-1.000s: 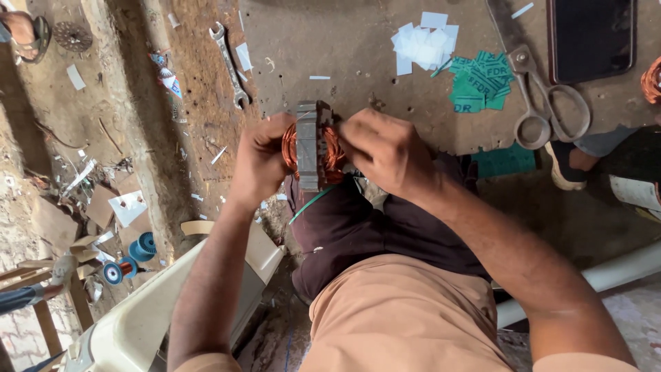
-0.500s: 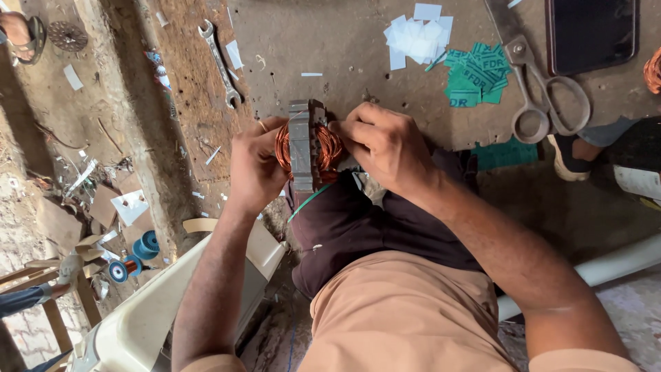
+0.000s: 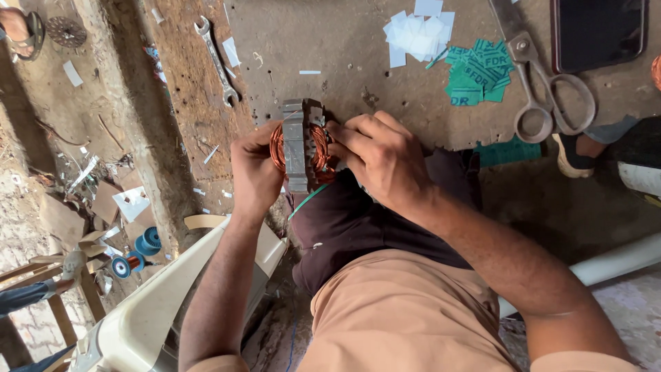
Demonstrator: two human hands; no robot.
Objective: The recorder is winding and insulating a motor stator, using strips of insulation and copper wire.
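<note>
Both my hands hold a motor stator [image 3: 298, 145], a grey laminated metal core with copper wire windings bulging on either side. My left hand [image 3: 253, 169] grips its left side, fingers wrapped over the copper coil. My right hand [image 3: 382, 158] presses on the right side, fingertips pinched at the winding. The stator rests at the near edge of a worn brown workbench [image 3: 344, 76], above my lap. A thin green wire runs down from the stator.
On the bench lie a spanner [image 3: 217, 62], large scissors [image 3: 544, 83], white paper slips [image 3: 416, 31], green paper pieces [image 3: 475, 72] and a dark phone [image 3: 597, 33]. Blue wire spools [image 3: 138, 251] sit on the floor at left, beside a white plastic chair [image 3: 158, 310].
The stator and both hands have shifted slightly up and left in view; my right fingers have moved closer onto the copper winding.
</note>
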